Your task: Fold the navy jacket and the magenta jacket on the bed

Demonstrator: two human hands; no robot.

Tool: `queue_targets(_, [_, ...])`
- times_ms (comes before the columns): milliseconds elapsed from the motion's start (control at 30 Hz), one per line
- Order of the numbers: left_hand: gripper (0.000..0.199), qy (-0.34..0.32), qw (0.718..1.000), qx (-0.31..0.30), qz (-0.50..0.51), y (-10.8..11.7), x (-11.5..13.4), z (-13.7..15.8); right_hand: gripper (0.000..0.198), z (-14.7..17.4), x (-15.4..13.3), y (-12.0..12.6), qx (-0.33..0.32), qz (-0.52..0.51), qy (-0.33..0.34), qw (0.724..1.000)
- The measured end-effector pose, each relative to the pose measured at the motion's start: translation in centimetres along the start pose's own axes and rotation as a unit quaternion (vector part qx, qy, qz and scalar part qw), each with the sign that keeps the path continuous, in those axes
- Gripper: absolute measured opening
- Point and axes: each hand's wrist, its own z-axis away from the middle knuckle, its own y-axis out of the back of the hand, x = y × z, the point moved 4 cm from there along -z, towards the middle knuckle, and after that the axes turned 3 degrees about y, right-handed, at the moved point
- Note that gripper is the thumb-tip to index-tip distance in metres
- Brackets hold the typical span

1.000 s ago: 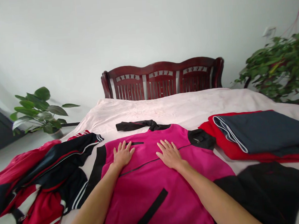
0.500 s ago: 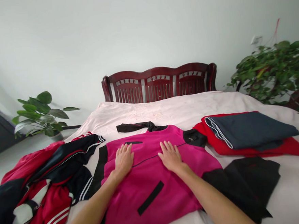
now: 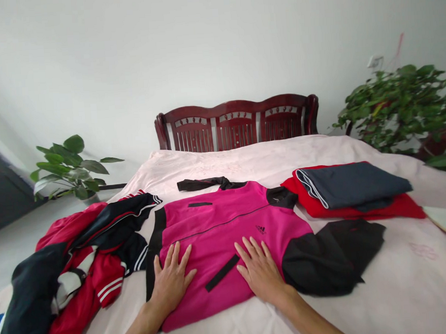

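Observation:
A magenta jacket (image 3: 219,228) with black sleeves, collar and hem lies spread sideways on the bed, its zip line running across it. My left hand (image 3: 172,278) rests flat on its near part by the black hem, fingers spread. Over toward the collar side, my right hand (image 3: 259,266) lies flat on the near part too, beside the black pocket strip (image 3: 222,273), fingers apart. The near black sleeve (image 3: 328,259) stretches out to the right, wrinkled. A small black logo (image 3: 261,229) shows on the chest. Neither hand grips any fabric.
Red and navy jackets (image 3: 95,257) lie heaped on the left of the bed. Folded dark grey and red garments (image 3: 354,186) are stacked at the right. Beyond the pink sheet (image 3: 222,162) stands a wooden headboard (image 3: 235,125). Plants (image 3: 70,170) flank the bed.
Both hands have slid from the middle of the jacket toward me, onto its near part. The chest logo is now uncovered. The camera view has shifted slightly.

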Motion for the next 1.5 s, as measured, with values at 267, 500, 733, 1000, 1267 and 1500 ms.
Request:
queue_targets(267, [0.053, -0.204, 0.975, -0.052, 0.071, 1.2, 1.1, 1.5, 0.062, 0.1, 0.0, -0.6, 0.033, 0.008, -0.003, 0.999])
queue_targets(500, [0.052, -0.156, 0.978, -0.108, 0.091, 2.2, -1.2, 2.8, 0.06, 0.2, 0.9, -0.8, 0.055, 0.02, -0.039, 0.997])
queue_targets(733, [0.032, -0.028, 0.981, -0.113, 0.154, 5.0, 2.2, 2.4, 0.058, 0.5, 0.8, -0.6, 0.076, 0.02, -0.052, 0.996])
queue_targets(1000, [0.019, -0.031, 0.981, -0.146, 0.123, 5.4, 9.6, 0.0, 0.053, 0.8, 0.6, -0.1, 0.098, 0.001, -0.049, 0.994])
queue_targets(1267, [0.017, -0.003, 0.979, -0.137, 0.151, 5.5, 8.7, -1.9, 0.039, 2.5, -2.5, 1.1, 0.16, -0.143, 0.168, 0.962])
queue_targets(1500, [0.019, -0.01, 0.984, -0.042, 0.171, 5.7, 8.3, -0.6, 0.037, 1.1, -7.6, 0.3, 0.092, -0.185, 0.244, 0.948])
